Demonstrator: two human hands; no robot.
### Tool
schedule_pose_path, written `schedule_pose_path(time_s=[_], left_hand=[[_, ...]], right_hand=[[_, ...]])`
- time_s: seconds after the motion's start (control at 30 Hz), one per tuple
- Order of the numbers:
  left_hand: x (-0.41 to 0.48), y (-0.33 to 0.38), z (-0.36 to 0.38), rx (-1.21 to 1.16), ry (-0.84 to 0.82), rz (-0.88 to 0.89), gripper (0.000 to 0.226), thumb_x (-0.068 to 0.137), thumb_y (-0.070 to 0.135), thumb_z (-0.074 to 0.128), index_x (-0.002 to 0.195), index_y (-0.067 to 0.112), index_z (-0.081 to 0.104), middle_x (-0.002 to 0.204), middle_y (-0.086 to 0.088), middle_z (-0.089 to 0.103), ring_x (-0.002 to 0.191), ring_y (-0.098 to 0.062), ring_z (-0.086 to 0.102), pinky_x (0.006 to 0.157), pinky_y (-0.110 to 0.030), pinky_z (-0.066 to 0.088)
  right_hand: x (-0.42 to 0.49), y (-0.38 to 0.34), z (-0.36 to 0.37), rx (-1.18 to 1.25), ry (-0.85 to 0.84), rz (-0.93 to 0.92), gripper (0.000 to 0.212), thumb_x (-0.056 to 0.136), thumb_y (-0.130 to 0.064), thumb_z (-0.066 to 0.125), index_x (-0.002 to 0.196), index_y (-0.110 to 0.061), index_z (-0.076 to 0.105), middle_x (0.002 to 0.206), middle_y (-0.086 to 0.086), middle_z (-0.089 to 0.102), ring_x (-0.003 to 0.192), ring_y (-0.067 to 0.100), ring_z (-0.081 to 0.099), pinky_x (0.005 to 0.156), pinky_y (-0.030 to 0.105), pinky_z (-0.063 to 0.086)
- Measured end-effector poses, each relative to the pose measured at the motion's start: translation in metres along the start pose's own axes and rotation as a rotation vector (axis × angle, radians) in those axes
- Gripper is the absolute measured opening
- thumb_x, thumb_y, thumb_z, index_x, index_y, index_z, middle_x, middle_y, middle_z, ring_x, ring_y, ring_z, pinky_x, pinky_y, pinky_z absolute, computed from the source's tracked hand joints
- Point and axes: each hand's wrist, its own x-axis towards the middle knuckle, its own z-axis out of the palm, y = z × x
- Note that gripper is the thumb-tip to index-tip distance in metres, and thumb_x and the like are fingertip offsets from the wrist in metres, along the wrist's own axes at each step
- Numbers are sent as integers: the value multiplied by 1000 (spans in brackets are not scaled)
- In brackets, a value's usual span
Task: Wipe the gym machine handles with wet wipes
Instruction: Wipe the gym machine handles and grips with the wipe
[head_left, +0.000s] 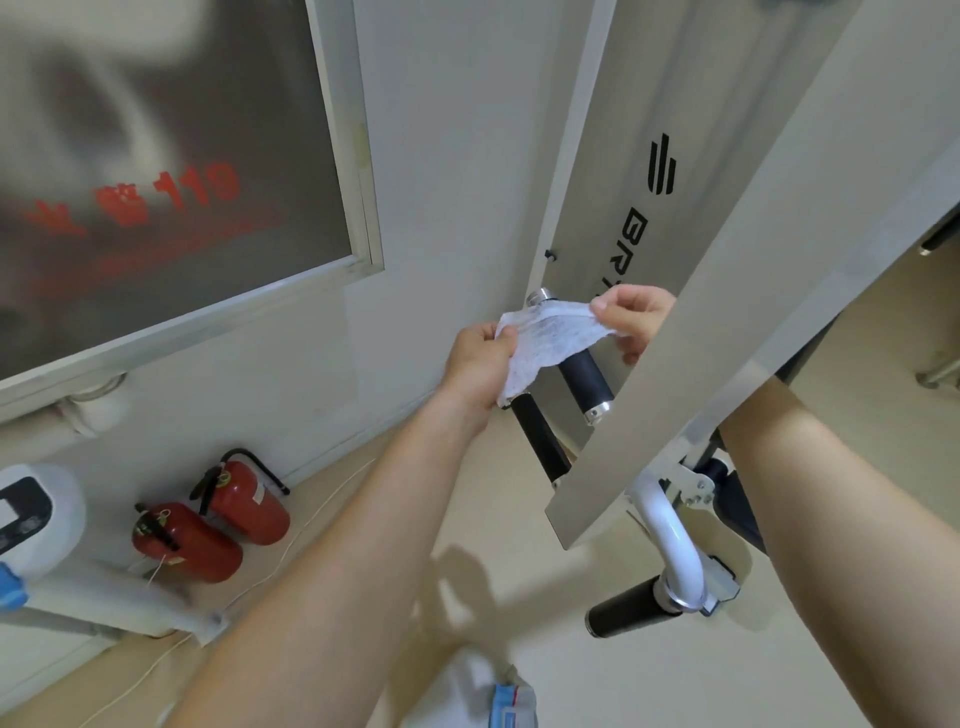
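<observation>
Head view, looking down at the machine. Landmark: the slanted grey panel (737, 322), running from top right down toward centre.

Left hand (480, 358): just left of the panel. My fingers are curled and pinch the left edge of the wipe (545, 338) against the thumb.

Right hand (636, 319): at the panel's left edge, partly hidden behind it. Thumb and forefinger pinch the wipe's right corner, with the other fingers curled under. My right forearm passes behind the panel and shows again below it.

Wipe: white, faintly speckled, pulled out between both hands. Its lower left part hangs down past my left palm. It lies across the upper part of the handle (584, 382), a black grip with chrome caps just left of the panel. One cap shows above the wipe, the other below. I cannot tell whether the wipe touches the grip or hangs just in front of it.

Black bar (540, 441): beside the handle, on the side away from the panel. Its top end is behind the wipe.

Below the panel: a bent white tube (670, 535) ends in another black grip (626, 608).

Behind the panel: a pale upright (613, 156) with black lettering.

Far left of the panel: two red extinguishers (187, 543) on the floor by the wall, and above them a glass pane (166, 171) with red characters.

Well below the panel, at the frame's bottom edge: a blue-and-white packet (511, 701), blurred.
</observation>
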Motion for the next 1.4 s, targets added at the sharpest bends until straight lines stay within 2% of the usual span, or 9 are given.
schedule_pose_path(time_s=[0.13, 0.23, 0.47, 0.63, 0.83, 1.0, 1.17, 1.3, 1.4], left_hand=[[-8, -16, 28, 182, 203, 210, 11, 108, 20, 37, 107, 12, 44, 88, 12, 50, 77, -2, 51, 68, -27, 37], [-5, -18, 44, 239, 291, 195, 8, 109, 24, 34, 107, 18, 37, 88, 7, 51, 79, -15, 53, 71, -29, 36], [17, -25, 70, -114, 112, 9, 15, 101, 26, 53, 110, 15, 48, 100, 2, 61, 89, -12, 59, 67, -21, 44], [19, -27, 68, -182, -37, -109, 37, 86, 40, 58, 116, 20, 55, 111, -7, 73, 105, -25, 71, 92, -48, 58], [14, -25, 32, -151, 119, 28, 19, 92, 33, 72, 88, 18, 63, 84, 0, 68, 74, -16, 63, 69, -33, 53], [-10, 9, 6, -416, -41, 9, 6, 89, 7, 72, 94, 8, 76, 94, -13, 78, 85, -25, 74, 85, -42, 61], [-12, 15, 7, -661, -113, -182, 17, 99, 18, 64, 103, 5, 74, 96, -10, 77, 70, -15, 75, 60, -22, 59], [-8, 13, 29, -564, -241, -265, 30, 91, 45, 73, 83, 16, 76, 74, 1, 75, 68, -10, 71, 61, -20, 53], [-6, 21, 50, -381, -255, -299, 41, 84, 56, 75, 90, 16, 71, 70, 2, 71, 67, -12, 69, 68, -26, 52]], right_hand=[[7, 20, 24, -102, 14, 10, 38, 103, -19, 51, 72, 3, 52, 66, 10, 42, 57, 15, 38, 48, 17, 24], [3, 22, 36, -36, 93, 16, 46, 104, -20, 49, 79, 18, 50, 75, 10, 42, 67, 20, 34, 45, 19, 22], [6, 23, 17, 139, 230, -49, 16, 92, -13, 69, 95, 1, 63, 79, 6, 59, 63, 12, 53, 61, 22, 46], [3, 1, 2, 358, -84, 338, 38, 98, -42, 57, 76, -13, 63, 64, 1, 48, 55, 15, 45, 60, 27, 40], [12, -8, -3, 135, -406, 344, 75, 68, -57, 78, 116, -1, 69, 117, 25, 68, 106, 29, 68, 107, 50, 45], [11, -22, 15, 221, -477, 397, 39, 88, -38, 71, 110, -5, 67, 100, 14, 69, 84, 22, 67, 71, 31, 58], [2, -17, 18, 344, -397, 295, 35, 96, -39, 60, 104, -5, 68, 87, 7, 68, 76, 18, 67, 69, 29, 57], [-17, 1, 2, 431, -174, 309, 49, 100, -45, 49, 126, -7, 64, 125, 13, 67, 108, 23, 64, 95, 35, 49], [-44, 30, -18, 654, 41, 250, 61, 99, -49, 47, 142, -6, 51, 142, 15, 56, 118, 25, 63, 80, 33, 59]])
